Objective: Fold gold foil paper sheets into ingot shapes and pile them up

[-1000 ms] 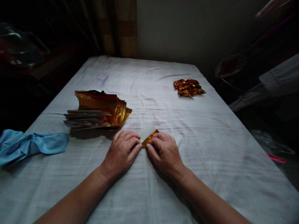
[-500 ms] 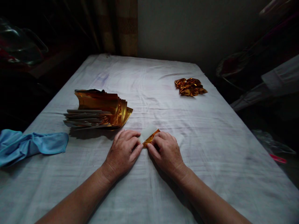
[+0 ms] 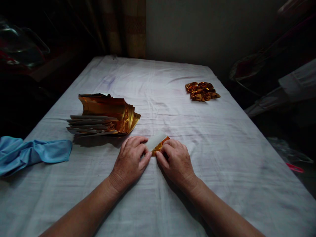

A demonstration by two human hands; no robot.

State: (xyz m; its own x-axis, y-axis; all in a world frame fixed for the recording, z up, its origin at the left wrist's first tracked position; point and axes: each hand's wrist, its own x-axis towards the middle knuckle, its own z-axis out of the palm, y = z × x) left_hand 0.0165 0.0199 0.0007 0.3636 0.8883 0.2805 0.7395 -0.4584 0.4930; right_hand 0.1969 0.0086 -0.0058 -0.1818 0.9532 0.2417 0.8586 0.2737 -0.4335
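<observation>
A small sheet of gold foil paper (image 3: 159,144) lies on the cloth between my hands, partly folded, with its pale back and a gold strip showing. My left hand (image 3: 133,156) pinches its left side, thumb at the near corner. On the right edge, my right hand (image 3: 175,158) grips the gold strip with curled fingers, which hide part of the sheet. A thick stack of gold foil paper (image 3: 105,108), bent and fanned at one end, rests beyond my left hand. Several folded gold foil pieces (image 3: 202,91) sit in a cluster farther back on the right.
A white cloth (image 3: 158,204) with wrinkles covers the table. At the left edge lies a crumpled blue cloth (image 3: 46,151). Past the right edge are clear plastic and a pink object (image 3: 295,168). A glass jug (image 3: 22,44) stands in the dark at left.
Both hands stay almost in place on the foil sheet. Slightly more of its pale back shows near my left fingers. The view has shifted a little.
</observation>
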